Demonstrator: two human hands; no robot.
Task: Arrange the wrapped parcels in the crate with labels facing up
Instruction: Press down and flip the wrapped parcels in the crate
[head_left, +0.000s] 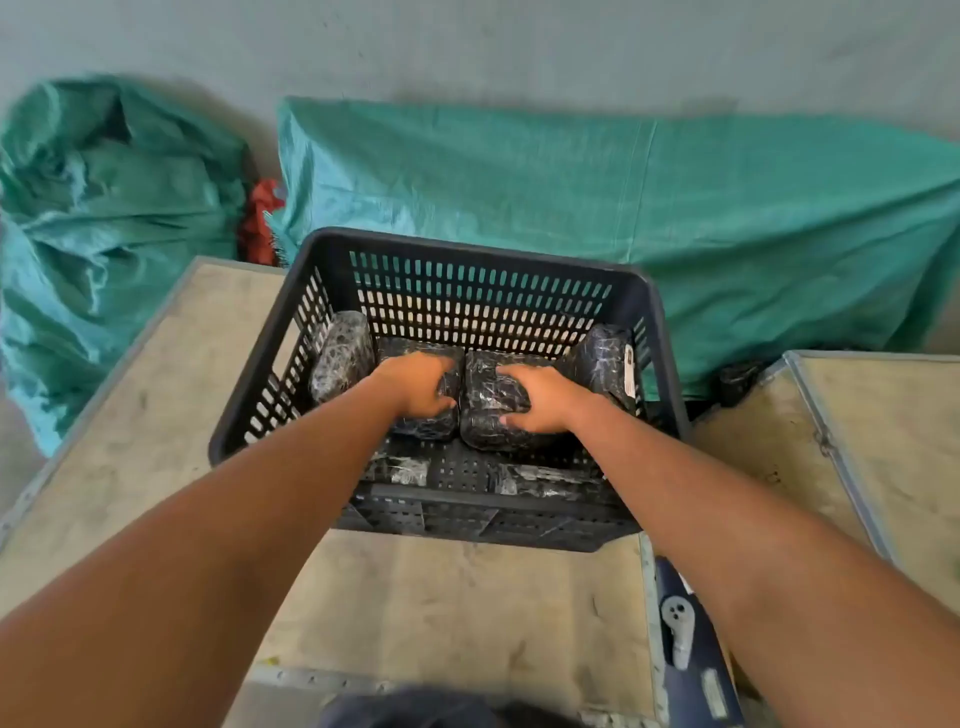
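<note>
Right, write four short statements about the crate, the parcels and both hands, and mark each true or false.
1. The dark slotted plastic crate sits on a pale board top. True.
2. Both hands are outside the crate. False: the left hand and right hand each rest on a black film-wrapped parcel inside.
3. Green woven sacks lie behind the crate. True.
4. The crate holds one parcel. False: at least four show.
</note>
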